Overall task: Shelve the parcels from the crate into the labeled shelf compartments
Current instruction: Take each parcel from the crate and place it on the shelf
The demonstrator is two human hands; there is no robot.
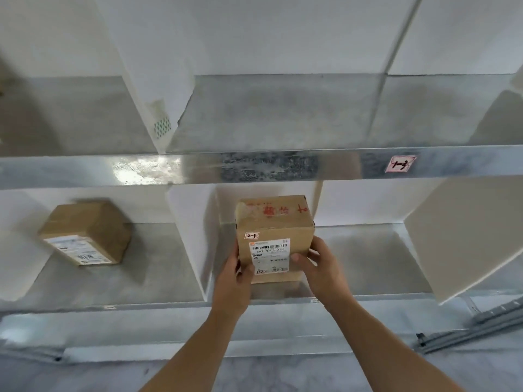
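Fingers (300, 257) of both hands clamp the parcel (276, 236) from either side, on the lower shelf (368, 278); long axis points inward, straight ahead. Left hand (235, 278) and right hand (322, 267) equally near.

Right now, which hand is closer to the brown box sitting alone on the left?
Left. The left hand grips the held parcel's left edge, on the side facing that brown box; the right hand grips its right edge, farther away.
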